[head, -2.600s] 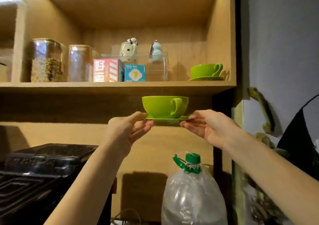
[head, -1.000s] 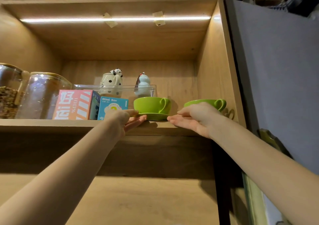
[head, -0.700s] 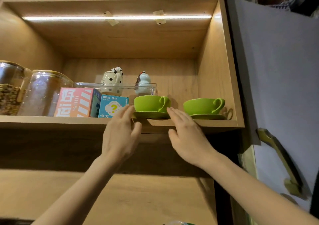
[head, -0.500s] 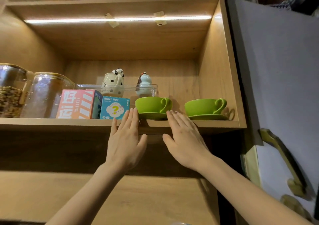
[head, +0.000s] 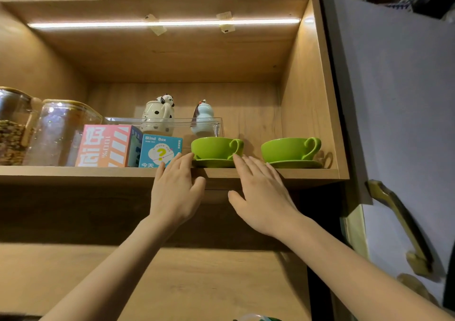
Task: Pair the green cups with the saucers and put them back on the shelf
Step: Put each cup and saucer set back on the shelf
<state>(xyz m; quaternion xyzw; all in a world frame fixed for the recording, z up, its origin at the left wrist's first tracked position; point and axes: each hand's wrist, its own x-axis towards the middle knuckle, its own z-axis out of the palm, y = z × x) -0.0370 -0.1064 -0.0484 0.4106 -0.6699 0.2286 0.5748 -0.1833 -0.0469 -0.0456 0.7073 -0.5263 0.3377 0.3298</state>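
Head view, looking up into a lit wooden cupboard. Two green cup-and-saucer sets stand on the shelf (head: 307, 173). The left cup (head: 213, 147) sits upright on its saucer (head: 213, 163) near the shelf's front edge, just right of the blue Blind Box carton (head: 160, 151). The right cup (head: 288, 148) sits on its own saucer (head: 295, 164) close to the cupboard's right wall. Both handles point right, and the two sets are apart.

The left hand (head: 176, 192) and the right hand (head: 263, 192) are raised in front of the shelf edge, one on either side of the left set. The fingers of each are extended and loosely spread, holding nothing. The fingertips lie level with the left saucer's rim; whether they touch it cannot be told from this angle.

Judged from this arrangement, the pairing and shelving of both visible sets is done. At most a small nudge of the left set deeper onto the shelf appears to remain.

Hidden or unclear: the low viewpoint conceals the cup interiors and most of each saucer's top. Any further cups elsewhere lie outside the frame. The glass jars (head: 59, 133) at left are partly cut off, and the clear tray (head: 172, 124) behind the cartons shows only its front wall and the two figurines standing in it.
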